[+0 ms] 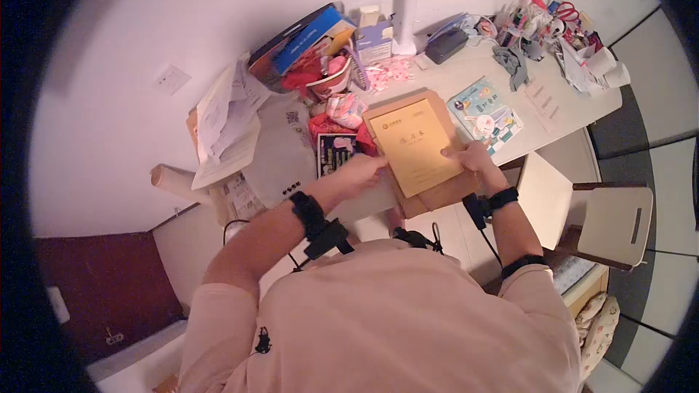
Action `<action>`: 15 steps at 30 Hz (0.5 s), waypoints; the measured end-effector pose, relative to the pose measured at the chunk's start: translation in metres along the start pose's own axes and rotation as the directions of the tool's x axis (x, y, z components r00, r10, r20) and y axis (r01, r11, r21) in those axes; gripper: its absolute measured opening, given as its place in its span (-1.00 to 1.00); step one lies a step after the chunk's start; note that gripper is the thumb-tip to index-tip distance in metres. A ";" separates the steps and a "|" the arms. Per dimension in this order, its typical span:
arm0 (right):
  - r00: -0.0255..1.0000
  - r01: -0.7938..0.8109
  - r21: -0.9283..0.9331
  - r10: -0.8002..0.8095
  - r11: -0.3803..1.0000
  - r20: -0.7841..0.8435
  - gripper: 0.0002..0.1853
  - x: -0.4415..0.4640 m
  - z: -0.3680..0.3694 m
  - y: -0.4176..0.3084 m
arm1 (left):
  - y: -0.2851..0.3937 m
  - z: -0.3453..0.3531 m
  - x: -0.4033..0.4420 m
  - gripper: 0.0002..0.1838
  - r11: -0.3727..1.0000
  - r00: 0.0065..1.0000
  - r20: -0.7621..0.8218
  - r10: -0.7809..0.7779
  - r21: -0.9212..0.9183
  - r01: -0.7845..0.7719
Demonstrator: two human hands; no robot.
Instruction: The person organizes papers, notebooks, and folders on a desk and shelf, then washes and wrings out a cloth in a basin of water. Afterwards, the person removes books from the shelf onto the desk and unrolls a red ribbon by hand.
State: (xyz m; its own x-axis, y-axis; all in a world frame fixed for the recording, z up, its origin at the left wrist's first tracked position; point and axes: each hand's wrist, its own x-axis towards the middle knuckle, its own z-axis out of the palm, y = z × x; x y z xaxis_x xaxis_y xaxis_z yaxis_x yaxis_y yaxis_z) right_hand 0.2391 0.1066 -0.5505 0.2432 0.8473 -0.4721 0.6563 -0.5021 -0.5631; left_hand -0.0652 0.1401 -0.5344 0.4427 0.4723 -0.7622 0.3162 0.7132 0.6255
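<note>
Fingers bent, the left grip meets the left edge of a yellow exercise book; whether it pinches the edge or merely rests there, I cannot tell. The right grip is closed on the book's right edge, thumb on the cover. The book lies over a larger brown envelope, near the front of the table, with the dark picture card to its left and a blue illustrated book to its right.

As I judge it, the envelope could slide off, since its lower corner seems to reach past the table's front edge and the hold looks to be mainly on the book. A hard pull from the right could bend the cover, and a leftward swing could knock the red and pink items beside the card.

For writing, from the left: a grey sheet bears what looks like a QR code; a blue box has pale lettering too small to read. The exercise book shows a small logo with a line of print, then three large characters, probably 练习本. The blue book's Chinese title is too blurred to read.
</note>
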 end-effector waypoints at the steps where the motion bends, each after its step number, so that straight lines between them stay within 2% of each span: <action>1: 0.999 0.030 0.087 -0.032 0.996 0.022 -0.25 -0.013 -0.002 -0.013 | -0.024 0.000 0.032 -0.55 0.998 1.000 0.013 0.019 -0.065 -0.018; 2: 0.997 0.057 0.173 -0.066 0.983 0.042 -0.18 -0.021 -0.003 -0.020 | -0.035 0.003 0.048 -0.57 0.991 0.999 0.025 0.039 -0.132 -0.035; 3: 0.998 0.054 0.177 -0.061 0.983 0.035 -0.18 -0.018 0.002 -0.014 | -0.031 0.009 0.048 -0.57 0.991 0.999 0.031 0.039 -0.125 -0.035; 5: 0.982 0.188 0.085 -0.185 0.979 -0.036 -0.03 -0.006 0.018 0.001 | -0.022 0.019 0.041 -0.59 0.985 0.982 -0.188 0.020 -0.166 -0.052; 6: 0.991 0.133 0.047 -0.132 0.990 -0.027 -0.04 -0.019 0.010 -0.015 | -0.018 0.023 0.037 -0.59 0.985 0.982 -0.186 0.022 -0.163 -0.053; 8: 0.995 0.082 0.060 -0.078 0.995 -0.063 -0.07 -0.015 0.021 -0.015 | -0.013 0.028 0.030 -0.59 0.985 0.954 -0.301 0.019 -0.158 -0.069; 10: 0.995 0.035 0.076 -0.027 0.996 -0.098 -0.08 -0.013 0.025 -0.013 | -0.012 0.031 0.029 -0.58 0.985 0.948 -0.317 0.010 -0.163 -0.065; 12: 0.994 0.061 0.423 -0.094 0.904 0.058 -0.24 -0.014 0.028 -0.010 | -0.009 0.034 0.025 -0.57 0.984 0.943 -0.332 -0.002 -0.171 -0.058; 13: 0.994 0.065 0.423 -0.098 0.904 0.058 -0.24 -0.022 0.026 -0.015 | -0.005 0.036 0.020 -0.57 0.970 0.964 -0.265 0.020 -0.229 -0.083; 14: 0.996 0.041 0.522 -0.074 0.852 0.041 -0.28 -0.032 0.023 -0.019 | -0.002 0.037 0.015 -0.57 0.951 0.979 -0.199 0.047 -0.290 -0.104; 15: 0.998 0.018 0.614 -0.046 0.789 0.030 -0.31 -0.041 0.022 -0.023 | -0.001 0.037 0.012 -0.57 0.950 0.978 -0.202 0.046 -0.294 -0.105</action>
State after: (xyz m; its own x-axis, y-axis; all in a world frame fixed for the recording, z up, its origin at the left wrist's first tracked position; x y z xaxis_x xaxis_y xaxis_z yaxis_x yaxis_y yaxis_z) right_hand 0.1986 0.0794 -0.5327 0.1909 0.8640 -0.4660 0.0842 -0.4874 -0.8691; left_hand -0.0293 0.1258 -0.5383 0.2780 0.5992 -0.7508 0.0072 0.7803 0.6254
